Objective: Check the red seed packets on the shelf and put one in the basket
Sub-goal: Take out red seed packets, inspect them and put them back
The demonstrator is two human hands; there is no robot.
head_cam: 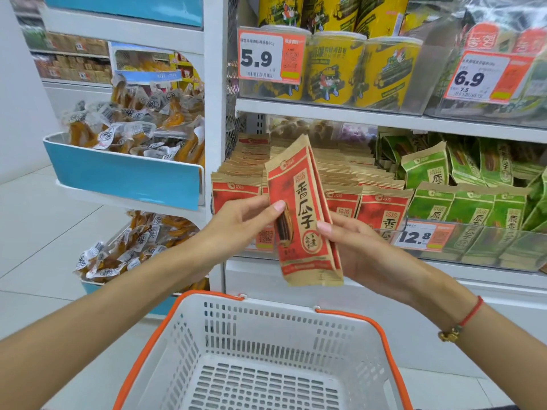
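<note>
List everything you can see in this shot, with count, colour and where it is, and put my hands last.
held seed packets: seemingly two, red and tan, above the basket
shelved red packets: many, red, middle shelf
green packets: many, green, right of the red ones
yellow tubs: several, yellow, top shelf
price tags: three, orange and white, shelf fronts
snack packs: many, clear and orange, blue bins at left
basket: one, white, orange handles, bottom centre
left hand: grips held packets
right hand: grips held packets

Red seed packet (305,214), kraft-edged with black characters, held upright and slightly tilted above the white, orange-handled basket (257,359), with a second packet behind it. Matching red packets (381,208) stand in rows on the shelf (355,118) beyond.
</note>
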